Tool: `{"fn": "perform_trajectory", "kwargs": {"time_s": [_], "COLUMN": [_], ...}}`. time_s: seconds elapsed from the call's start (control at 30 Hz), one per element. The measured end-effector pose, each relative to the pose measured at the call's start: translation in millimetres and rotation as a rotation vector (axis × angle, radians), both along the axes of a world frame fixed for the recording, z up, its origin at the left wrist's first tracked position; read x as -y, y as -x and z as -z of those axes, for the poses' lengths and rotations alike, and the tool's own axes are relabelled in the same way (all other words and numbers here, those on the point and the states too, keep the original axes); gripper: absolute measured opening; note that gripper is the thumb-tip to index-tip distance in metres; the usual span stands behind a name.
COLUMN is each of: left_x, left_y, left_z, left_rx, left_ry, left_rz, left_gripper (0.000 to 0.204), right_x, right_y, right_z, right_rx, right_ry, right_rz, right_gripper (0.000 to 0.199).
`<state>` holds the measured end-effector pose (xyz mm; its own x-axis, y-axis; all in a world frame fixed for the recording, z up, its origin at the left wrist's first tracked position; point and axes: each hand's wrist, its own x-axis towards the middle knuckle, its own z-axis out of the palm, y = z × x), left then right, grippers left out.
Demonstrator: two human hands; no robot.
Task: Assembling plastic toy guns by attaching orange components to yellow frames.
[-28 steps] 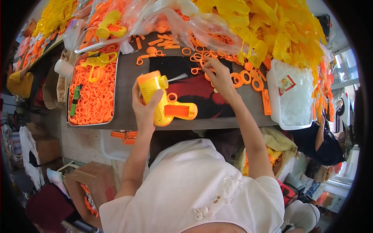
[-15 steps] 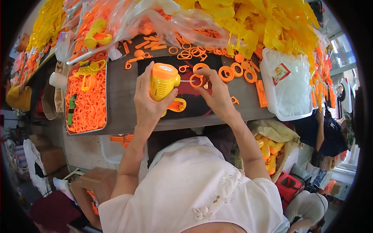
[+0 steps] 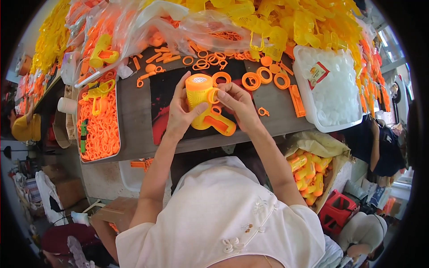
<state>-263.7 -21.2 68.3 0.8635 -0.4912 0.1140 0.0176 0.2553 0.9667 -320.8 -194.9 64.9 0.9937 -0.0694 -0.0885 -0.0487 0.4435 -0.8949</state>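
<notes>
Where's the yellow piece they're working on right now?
In the head view, near the middle: the yellow piece is in the left hand over the dark mat, the right hand holding an orange ring at its right.

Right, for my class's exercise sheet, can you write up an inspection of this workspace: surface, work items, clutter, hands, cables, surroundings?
Surface: dark table with a black-and-red mat.
Work items: yellow-orange toy; orange ring at its side, whether attached cannot be told.
Clutter: loose orange parts, plastic bag and yellow parts toward the back; tray of orange parts left, tub of clear pieces right.
Hands: left hand grips the toy; right hand pinches the ring.
Cables: nothing seen on the table.
Surroundings: sack of toys, cardboard box, person in dark clothing at right.
</notes>
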Motion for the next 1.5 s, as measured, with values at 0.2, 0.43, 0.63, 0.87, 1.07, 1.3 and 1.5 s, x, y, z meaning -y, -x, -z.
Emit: {"fn": "perform_trajectory", "kwargs": {"time_s": [0.2, 0.43, 0.63, 0.87, 1.07, 1.3, 1.5], "left_x": [13, 27, 32, 25, 22, 32, 40], "left_y": [4, 10, 17, 7, 1, 6, 5], "left_z": [0, 4, 22, 13, 20, 19, 11], "left_rx": [0.07, 0.096, 0.286, 0.382, 0.398, 0.437, 0.372], "left_ry": [0.034, 0.058, -0.112, -0.174, -0.192, -0.185, -0.251], "left_rz": [0.04, -0.157, -0.3, -0.149, -0.158, -0.213, -0.243], "left_gripper": [0.101, 0.097, 0.089, 0.083, 0.074, 0.068, 0.063], "right_x": [-18, -29, -42, -37, -28, -48, -46], "right_y": [10, 6, 17, 16, 15, 19, 15], "right_z": [3, 15, 13, 14, 10, 23, 19], "right_rx": [0.192, 0.1, 0.037, 0.097, 0.158, 0.042, 0.024], "right_ry": [0.169, 0.044, 0.011, -0.063, 0.065, -0.104, -0.11], "right_rz": [0.114, 0.139, 0.038, 0.125, 0.163, 0.202, 0.257], "right_gripper": [0.018, 0.039, 0.051, 0.047, 0.045, 0.045, 0.038]}}
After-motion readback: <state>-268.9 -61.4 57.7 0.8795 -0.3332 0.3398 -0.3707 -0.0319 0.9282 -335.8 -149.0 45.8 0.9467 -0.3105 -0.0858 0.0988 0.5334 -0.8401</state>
